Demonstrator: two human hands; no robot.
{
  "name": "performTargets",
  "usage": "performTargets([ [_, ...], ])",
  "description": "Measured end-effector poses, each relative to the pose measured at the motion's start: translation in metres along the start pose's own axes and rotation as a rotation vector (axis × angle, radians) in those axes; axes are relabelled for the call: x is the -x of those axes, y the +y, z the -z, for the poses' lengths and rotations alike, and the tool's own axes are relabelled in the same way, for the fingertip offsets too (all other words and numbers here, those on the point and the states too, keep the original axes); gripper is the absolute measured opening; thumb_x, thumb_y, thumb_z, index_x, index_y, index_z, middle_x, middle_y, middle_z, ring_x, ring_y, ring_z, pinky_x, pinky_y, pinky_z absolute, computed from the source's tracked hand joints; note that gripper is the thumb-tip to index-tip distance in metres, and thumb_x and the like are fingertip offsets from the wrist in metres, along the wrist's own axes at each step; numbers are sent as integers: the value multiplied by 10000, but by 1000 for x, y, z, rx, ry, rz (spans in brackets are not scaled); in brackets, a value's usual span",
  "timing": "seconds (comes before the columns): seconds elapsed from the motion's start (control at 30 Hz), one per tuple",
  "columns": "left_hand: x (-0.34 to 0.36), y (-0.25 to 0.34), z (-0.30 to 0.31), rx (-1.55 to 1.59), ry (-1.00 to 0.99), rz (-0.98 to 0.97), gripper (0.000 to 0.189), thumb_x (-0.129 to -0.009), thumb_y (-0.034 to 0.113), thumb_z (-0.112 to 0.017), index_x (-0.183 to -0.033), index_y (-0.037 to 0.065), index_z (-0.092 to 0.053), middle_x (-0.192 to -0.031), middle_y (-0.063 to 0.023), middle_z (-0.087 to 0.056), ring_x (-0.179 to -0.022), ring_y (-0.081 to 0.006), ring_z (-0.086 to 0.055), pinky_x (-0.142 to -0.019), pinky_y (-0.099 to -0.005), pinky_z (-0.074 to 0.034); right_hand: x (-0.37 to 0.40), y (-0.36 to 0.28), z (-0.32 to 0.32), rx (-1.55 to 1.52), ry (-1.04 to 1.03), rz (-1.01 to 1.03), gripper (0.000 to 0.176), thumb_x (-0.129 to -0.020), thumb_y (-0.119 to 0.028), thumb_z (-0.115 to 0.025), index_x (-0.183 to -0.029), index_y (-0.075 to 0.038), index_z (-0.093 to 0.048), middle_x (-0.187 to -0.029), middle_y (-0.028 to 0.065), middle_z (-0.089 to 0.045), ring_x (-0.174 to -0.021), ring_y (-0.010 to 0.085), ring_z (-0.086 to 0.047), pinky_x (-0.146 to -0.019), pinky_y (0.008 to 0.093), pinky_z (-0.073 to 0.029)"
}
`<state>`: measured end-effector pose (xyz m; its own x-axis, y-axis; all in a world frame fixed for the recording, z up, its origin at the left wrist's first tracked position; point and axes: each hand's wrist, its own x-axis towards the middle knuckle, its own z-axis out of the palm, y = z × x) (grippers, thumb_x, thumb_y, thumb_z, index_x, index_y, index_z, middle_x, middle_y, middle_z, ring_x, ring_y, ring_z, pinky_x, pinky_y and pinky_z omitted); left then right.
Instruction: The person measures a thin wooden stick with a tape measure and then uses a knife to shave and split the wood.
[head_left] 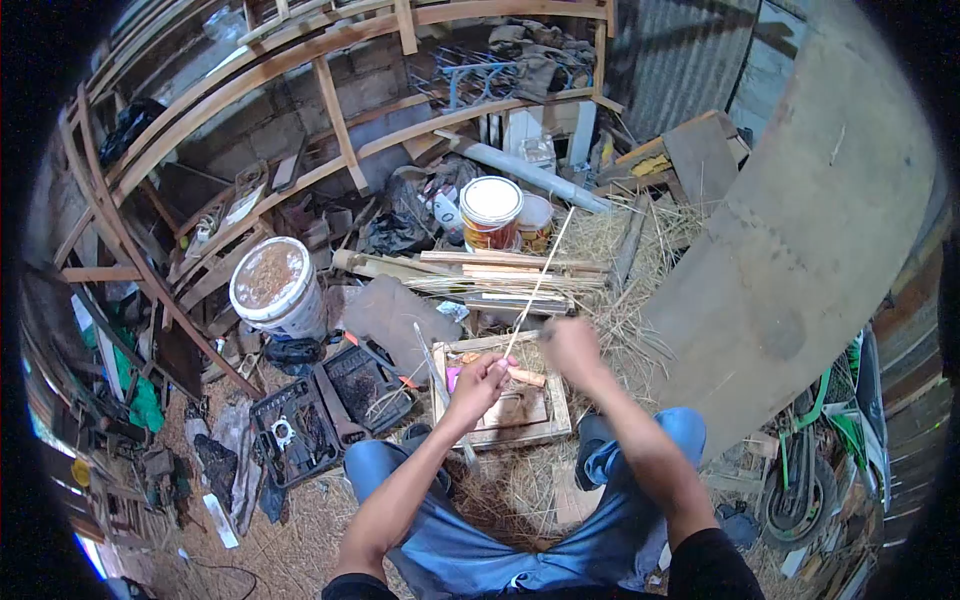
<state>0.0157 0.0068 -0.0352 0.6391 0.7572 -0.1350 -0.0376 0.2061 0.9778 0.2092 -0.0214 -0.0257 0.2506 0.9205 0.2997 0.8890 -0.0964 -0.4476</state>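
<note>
Stick [540,280] between fingers [496,369] of left hand [477,387]

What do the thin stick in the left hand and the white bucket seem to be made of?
The thin stick looks like bare bamboo or split wood: pale, straight, unpainted. The white bucket is probably plastic: smooth, matte wall, dirt-stained.

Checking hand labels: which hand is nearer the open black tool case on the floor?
Left. The left hand, pinching a thin stick, sits right of the tool case; the right hand is farther right, beyond the left.
</note>
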Motion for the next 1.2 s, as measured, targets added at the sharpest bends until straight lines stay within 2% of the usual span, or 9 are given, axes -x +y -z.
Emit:
performTargets([
  [0.1, 1, -4, -2, -10, 1, -29, 211, -974, 199, -469, -1024, 32, -588, -639, 57, -401, -470, -23, -286, -409, -192, -205, 12, -28, -24, 115, -104, 83, 108, -688, -137, -621, -697, -38, -665, -619, 202, -618, -591, 360, -635, -592, 445, -522],
  [0.17, 1, -10, -1, -73, 44, -42, 197, -974, 180, -469, -1003, 27, -590, -638, 59, -405, -469, -24, -297, -408, -191, -211, 11, -35, -18, 258, -195, 50, 166, -768, -124, -552, -710, -26, -672, -660, 196, -644, -600, 322, -661, -555, 411, -539],
  [0.37, -7, -1, -15, 33, 41, -17, 177, -972, 162, -479, -983, 20, -584, -624, 72, -392, -470, -17, -298, -401, -193, -222, 3, -20, -12, 269, -18, 30, 181, -764, -131, -537, -687, -33, -669, -682, 196, -653, -611, 322, -666, -543, 410, -534],
  [0.43, 1, 15, -19, -10, 11, -18, 192, -977, 187, -471, -992, 29, -579, -622, 70, -383, -463, -19, -297, -394, -191, -220, -5, -8, -13, 319, -57, -85, 178, -773, -112, -537, -680, -35, -668, -701, 197, -659, -643, 321, -674, -569, 411, -540],
  [0.5, 22, 18, -22, -256, -44, 118, 203, -982, 210, -459, -996, 38, -566, -612, 70, -365, -450, -22, -287, -388, -187, -206, -24, 50, 1, 334, 86, -290, 167, -786, -94, -537, -711, -25, -670, -705, 193, -660, -685, 326, -679, -595, 418, -543],
  [0.67, 25, 10, -22, 34, -146, 175, 171, -980, 191, -459, -985, 48, -554, -601, 73, -343, -460, -28, -287, -390, -184, -184, -31, 90, 9, 370, 64, -450, 171, -769, -115, -593, -844, 4, -691, -846, 216, -672, -783, 342, -676, -655, 425, -546],
  [0.8, 35, -12, -19, -185, -132, 167, 178, -983, 193, -453, -938, 58, -560, -601, 81, -320, -464, -24, -260, -399, -204, -191, -24, 123, 12, 262, 126, -629, 189, -760, -128, -605, -856, 8, -696, -910, 233, -664, -834, 351, -669, -709, 431, -542],
  [0.97, 41, 16, 3, 13, -104, 199, 215, -993, 226, -419, -952, 59, -548, -591, 71, -325, -456, -31, -255, -401, -207, -169, -27, 162, 29, 124, 189, -805, 233, -749, -160, -611, -846, 38, -686, -905, 261, -653, -853, 388, -653, -775, 439, -523],
  [1.2, 23, 11, 20, 189, -51, 95, 239, -1004, 234, -391, -1013, 34, -521, -635, 57, -339, -453, -37, -260, -393, -193, -196, -17, 15, 27, -94, -15, -194, 177, -744, -129, -600, -799, 15, -687, -716, 261, -627, -683, 376, -648, -675, 421, -528],
])
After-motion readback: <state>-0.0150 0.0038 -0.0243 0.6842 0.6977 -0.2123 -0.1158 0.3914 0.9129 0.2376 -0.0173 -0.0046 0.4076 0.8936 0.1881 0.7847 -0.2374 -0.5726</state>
